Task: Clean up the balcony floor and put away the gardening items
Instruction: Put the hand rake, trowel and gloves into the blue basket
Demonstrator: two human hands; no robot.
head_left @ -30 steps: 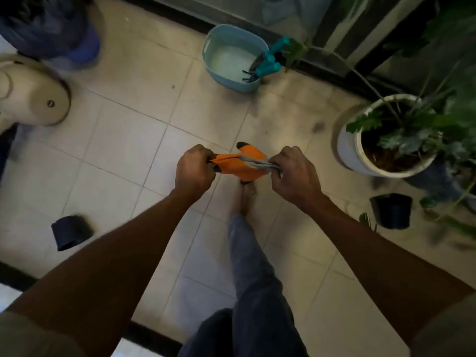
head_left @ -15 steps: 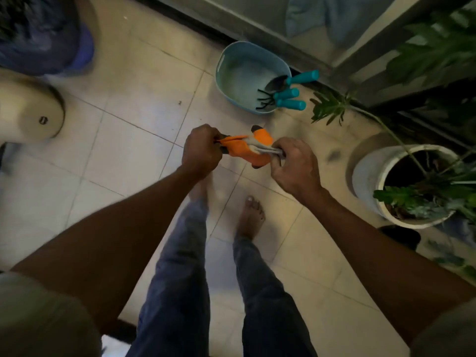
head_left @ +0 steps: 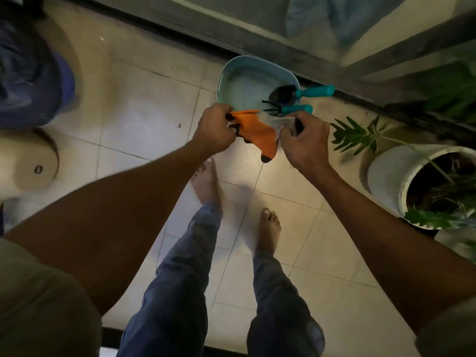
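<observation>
An orange and grey gardening glove (head_left: pixel 260 131) with black trim hangs between my two hands above the tiled floor. My left hand (head_left: pixel 215 131) grips its orange end. My right hand (head_left: pixel 305 140) grips its grey cuff end. Just beyond them a light blue tub (head_left: pixel 231 76) stands on the floor by the door track. Inside it lie teal-handled garden tools (head_left: pixel 306 95), a small trowel and a hand rake, handles pointing right over the rim.
A white pot with a green plant (head_left: pixel 389 176) stands at the right, leaves reaching toward the tub. A cream round stool or base (head_left: pixel 31 163) and a dark blue bag (head_left: pixel 28 81) sit at the left. My bare feet stand on the tiles below my hands.
I have stepped closer to the blue tub. Both hands, still holding the glove, now hover at the tub's near rim, and the glove droops lower in the middle.
</observation>
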